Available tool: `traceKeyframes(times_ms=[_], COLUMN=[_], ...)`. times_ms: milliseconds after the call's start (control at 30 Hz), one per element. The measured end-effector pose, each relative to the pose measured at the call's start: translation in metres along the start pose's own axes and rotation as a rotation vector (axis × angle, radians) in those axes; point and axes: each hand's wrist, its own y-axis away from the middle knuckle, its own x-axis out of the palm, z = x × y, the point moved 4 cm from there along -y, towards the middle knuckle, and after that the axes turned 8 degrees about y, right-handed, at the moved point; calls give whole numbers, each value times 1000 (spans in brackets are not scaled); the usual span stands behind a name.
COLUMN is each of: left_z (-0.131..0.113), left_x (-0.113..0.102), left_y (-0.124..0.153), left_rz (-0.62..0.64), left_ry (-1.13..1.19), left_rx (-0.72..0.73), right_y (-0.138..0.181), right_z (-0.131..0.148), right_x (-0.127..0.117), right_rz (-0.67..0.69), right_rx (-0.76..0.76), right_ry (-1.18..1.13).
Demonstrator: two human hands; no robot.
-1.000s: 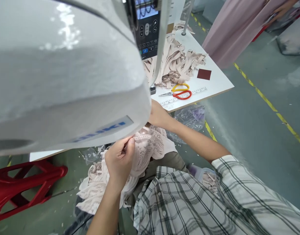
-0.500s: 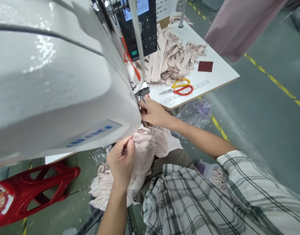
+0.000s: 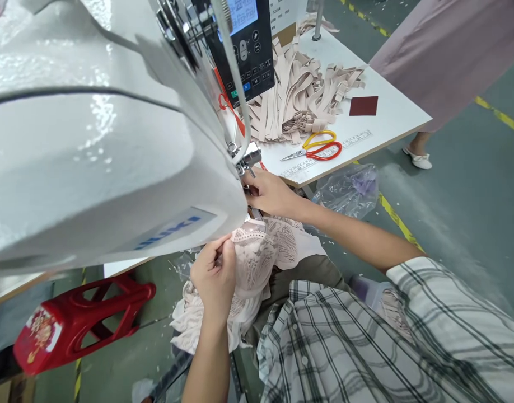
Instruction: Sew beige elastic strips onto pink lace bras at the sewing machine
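Observation:
A pale pink lace bra (image 3: 255,260) hangs over my lap below the head of a white sewing machine (image 3: 126,184). My left hand (image 3: 215,271) pinches the bra's upper edge between thumb and forefinger, beside the lower rim of the machine head. Close to the needle area, my right hand (image 3: 270,193) is closed with its fingers curled in. The machine head covers its fingertips, so what they grip cannot be made out. A metal part of the machine shows just under that hand, next to the lace.
Scissors (image 3: 316,149) with yellow and red handles lie by a printed ruler on the white table (image 3: 391,120). Behind are heaped beige straps (image 3: 299,95), a dark red card (image 3: 363,106) and a control panel (image 3: 255,53). A red stool (image 3: 84,319) stands left; a person in a pink garment (image 3: 445,56) is at right.
The whole view has shifted slightly, with things appearing further right. Both hands keep nearly the same hold at the machine. The person at right has moved, and a foot now shows.

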Motion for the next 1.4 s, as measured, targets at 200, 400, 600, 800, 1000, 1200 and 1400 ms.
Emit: traceKeyframes(times_ms=[200, 400, 600, 800, 1000, 1200, 1400], left_z=[4, 13, 11, -1, -19, -22, -28], left_x=[-2, -4, -3, -3, 12, 24, 36], left_y=[0, 1, -2, 8, 26, 35, 48], left_rz=[-20, -42, -4, 151, 528, 257, 116], left_ry=[16, 54, 59, 101, 252, 44, 104], left_rx=[-5, -60, -61, -195, -231, 97, 266], right_y=[0, 1, 2, 46, 106, 146, 178], right_z=[1, 0, 3, 11, 28, 67, 73], right_x=[0, 2, 2, -6, -17, -39, -29], right_rz=[-2, -1, -24, -65, 4, -162, -185], right_rx=[-3, -1, 17, 192, 395, -89, -306], right_ry=[-9, -17, -37, -258, -583, -210, -87])
